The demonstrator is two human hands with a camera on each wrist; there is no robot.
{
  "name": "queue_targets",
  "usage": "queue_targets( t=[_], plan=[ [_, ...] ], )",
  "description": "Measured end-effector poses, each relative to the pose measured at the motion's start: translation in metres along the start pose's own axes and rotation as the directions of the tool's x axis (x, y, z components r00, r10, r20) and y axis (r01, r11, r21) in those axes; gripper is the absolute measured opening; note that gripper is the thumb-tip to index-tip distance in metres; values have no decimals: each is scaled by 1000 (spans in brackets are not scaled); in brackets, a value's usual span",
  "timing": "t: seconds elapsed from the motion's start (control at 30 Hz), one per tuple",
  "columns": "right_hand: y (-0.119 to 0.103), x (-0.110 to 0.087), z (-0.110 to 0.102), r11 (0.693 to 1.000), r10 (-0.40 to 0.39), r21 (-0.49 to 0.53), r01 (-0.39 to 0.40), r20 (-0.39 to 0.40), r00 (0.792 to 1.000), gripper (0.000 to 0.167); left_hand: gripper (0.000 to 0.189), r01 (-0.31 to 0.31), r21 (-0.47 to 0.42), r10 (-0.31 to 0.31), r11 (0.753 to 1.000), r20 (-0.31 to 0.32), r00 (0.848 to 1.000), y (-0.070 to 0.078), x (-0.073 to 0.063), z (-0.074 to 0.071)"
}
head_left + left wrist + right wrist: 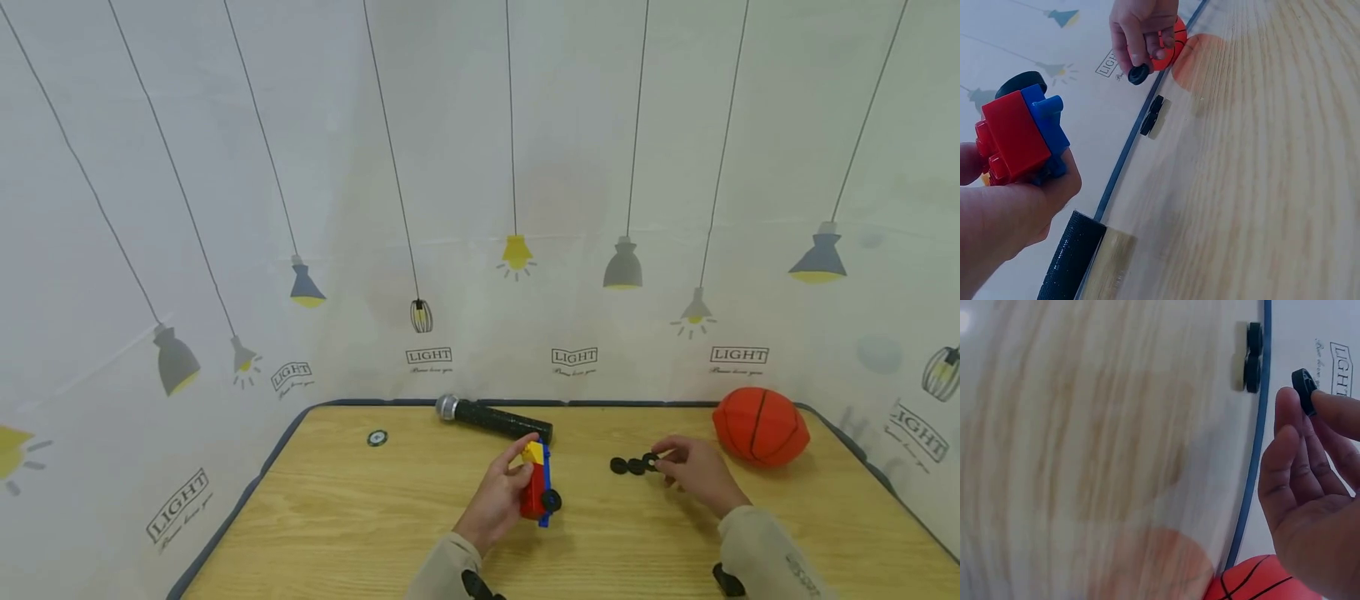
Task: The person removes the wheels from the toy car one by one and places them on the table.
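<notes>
Plainly light, rigid parts: left hand (497, 498) grips block car (536, 490) bodywise; right hand (693, 471) pinches wheel (649, 461) rim.

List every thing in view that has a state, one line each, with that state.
toy car: held in the left hand, one black wheel fitted at its near end.
black wheel: pinched in the right hand, lifted off the table.
two loose wheels: lying side by side on the table.
microphone: lying on its side, untouched.
orange ball: resting on the table, untouched.
</notes>
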State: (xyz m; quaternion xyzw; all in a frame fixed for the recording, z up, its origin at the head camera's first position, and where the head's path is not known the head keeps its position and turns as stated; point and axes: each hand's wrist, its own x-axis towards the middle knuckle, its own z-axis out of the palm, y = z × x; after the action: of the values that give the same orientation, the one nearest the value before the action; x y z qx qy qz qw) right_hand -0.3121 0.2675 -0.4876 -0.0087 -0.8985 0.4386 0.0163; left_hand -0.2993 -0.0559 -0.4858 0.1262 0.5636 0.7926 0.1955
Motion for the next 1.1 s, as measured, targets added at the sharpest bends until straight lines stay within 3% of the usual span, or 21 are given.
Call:
queue_targets(
  t=[0.33, 0.63, 1.1],
  plan=[
    [16, 8, -1, 992, 126, -22, -126, -2, 992, 25, 49, 15, 8, -15, 1000, -2, 1000, -2, 0, -2],
    [14, 15, 1, 986, 91, -140, -95, -38, 995, 16, 45, 19, 12, -18, 1000, -20, 1000, -1, 1, 1],
    [9, 19, 1, 976, 100, -194, -103, -28, 995, 12, 46, 30, 38, -30, 999, 3, 1000, 0, 3, -1]
  ],
)
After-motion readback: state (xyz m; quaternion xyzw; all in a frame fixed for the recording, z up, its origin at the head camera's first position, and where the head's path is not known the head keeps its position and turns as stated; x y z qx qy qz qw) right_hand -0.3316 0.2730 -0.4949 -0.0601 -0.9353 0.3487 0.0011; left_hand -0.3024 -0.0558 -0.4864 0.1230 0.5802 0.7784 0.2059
